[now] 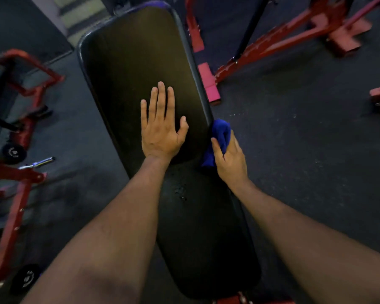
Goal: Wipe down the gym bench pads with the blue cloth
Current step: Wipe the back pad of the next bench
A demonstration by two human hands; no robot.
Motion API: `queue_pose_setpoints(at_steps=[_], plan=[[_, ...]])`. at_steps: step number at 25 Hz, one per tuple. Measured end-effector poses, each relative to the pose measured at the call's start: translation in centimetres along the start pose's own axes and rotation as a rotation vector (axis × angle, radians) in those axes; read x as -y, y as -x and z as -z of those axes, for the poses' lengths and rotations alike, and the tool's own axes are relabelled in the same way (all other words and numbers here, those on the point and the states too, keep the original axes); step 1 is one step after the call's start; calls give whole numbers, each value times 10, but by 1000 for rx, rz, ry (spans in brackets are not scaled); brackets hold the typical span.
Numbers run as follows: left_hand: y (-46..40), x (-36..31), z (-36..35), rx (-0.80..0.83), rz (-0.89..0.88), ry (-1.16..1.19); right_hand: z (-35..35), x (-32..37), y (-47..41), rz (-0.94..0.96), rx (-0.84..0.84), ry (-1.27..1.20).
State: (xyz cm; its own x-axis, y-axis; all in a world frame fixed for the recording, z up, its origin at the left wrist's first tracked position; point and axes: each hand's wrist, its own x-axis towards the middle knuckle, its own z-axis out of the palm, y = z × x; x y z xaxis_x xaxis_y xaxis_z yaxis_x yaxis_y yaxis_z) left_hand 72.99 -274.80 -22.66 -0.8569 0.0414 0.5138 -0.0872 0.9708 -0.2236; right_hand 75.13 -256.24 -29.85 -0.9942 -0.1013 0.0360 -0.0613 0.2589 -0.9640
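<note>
While head view shows the wipe underway:
left hand: fingers straight, flat on back pad
right hand: fingers curled round blue cloth, at pad's right edge
seat pad: near, droplets visible, likely unwiped
next: likely drag cloth along edge, then across top

You have two black padded sections end to end: the long back pad stretches away from you, smooth and slightly glossy, with rounded corners, and the seat pad lies nearer, with a small patch of droplets close to the seam between them. The blue cloth is bunched into a crumpled wad, pressed against the back pad's right edge near its lower corner.
</note>
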Motion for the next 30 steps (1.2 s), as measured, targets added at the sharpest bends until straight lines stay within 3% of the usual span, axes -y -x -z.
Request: queue_pose_setpoints(at_steps=[14,23,30], plan=[[-1,3,-10,25,27,-73,13,-29,20,14,191,-72],[1,1,-11,-24,-6,-47,23,-29,14,75,200,-88],[20,0,0,-109,11,154,25,-88,84,152,-53,-123]])
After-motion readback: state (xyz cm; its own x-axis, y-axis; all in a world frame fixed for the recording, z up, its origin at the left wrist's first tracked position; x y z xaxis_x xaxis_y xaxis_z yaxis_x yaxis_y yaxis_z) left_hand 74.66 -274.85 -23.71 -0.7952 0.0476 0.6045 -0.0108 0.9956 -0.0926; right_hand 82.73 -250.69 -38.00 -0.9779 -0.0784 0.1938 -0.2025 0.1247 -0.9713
